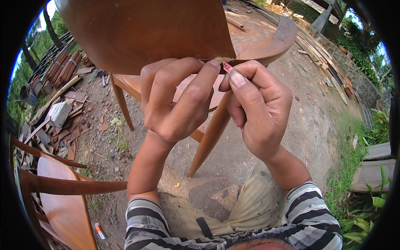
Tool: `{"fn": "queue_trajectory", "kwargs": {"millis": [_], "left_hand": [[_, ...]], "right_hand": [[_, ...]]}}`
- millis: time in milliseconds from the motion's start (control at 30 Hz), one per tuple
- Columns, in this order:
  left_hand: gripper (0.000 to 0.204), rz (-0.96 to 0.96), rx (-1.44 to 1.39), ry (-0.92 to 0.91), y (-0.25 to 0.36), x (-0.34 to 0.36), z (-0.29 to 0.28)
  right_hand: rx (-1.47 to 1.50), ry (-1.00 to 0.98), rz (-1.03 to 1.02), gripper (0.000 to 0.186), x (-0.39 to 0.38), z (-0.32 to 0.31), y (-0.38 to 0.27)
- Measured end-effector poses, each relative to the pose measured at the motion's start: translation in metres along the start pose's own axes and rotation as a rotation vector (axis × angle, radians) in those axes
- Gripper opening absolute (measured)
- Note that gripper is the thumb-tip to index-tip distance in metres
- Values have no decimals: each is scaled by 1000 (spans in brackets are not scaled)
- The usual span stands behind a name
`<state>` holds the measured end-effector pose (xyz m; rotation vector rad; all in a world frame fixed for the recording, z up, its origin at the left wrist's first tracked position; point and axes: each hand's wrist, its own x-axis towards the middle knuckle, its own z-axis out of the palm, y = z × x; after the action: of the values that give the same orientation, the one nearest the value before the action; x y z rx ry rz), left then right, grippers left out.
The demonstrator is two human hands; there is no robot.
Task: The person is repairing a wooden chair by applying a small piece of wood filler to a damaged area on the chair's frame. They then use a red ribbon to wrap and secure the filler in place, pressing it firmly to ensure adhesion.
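While the right hand [263, 102] clamps a small red strip [227, 67] between thumb and forefinger, the left hand [177, 98] just beside it bends its fingers against the wooden backrest [154, 35] above, its grip unclear.

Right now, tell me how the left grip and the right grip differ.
The right grip pinches a small pinkish-red strip; the left grip has fingertips at the lower edge of the wooden backrest, and whether it holds anything is unclear. The left grip's fingers arch forward; the right grip's curl in beneath its thumb. Both are bare and close together near the backrest's corner.
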<state>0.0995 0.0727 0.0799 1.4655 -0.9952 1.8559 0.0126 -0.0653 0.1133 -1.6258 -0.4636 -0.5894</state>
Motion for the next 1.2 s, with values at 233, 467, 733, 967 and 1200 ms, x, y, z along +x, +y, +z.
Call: {"fn": "queue_trajectory", "kwargs": {"millis": [233, 467, 733, 967, 1200], "left_hand": [[33, 3, -5, 3, -2, -2, -1], [34, 12, -5, 13, -4, -5, 1], [37, 2, 3, -4, -3, -6, 1], [35, -1, 14, -3, -2, -7, 0], [32, -30, 3, -11, 1, -3, -1]], "right_hand": [[-24, -17, -53, 23, 1, 0, 3], [8, -15, -54, 22, -1, 1, 9], [57, -21, -50, 19, 0, -2, 11], [48, -19, -11, 16, 1, 0, 8], [16, 15, 1, 17, 4, 3, 4]]}}
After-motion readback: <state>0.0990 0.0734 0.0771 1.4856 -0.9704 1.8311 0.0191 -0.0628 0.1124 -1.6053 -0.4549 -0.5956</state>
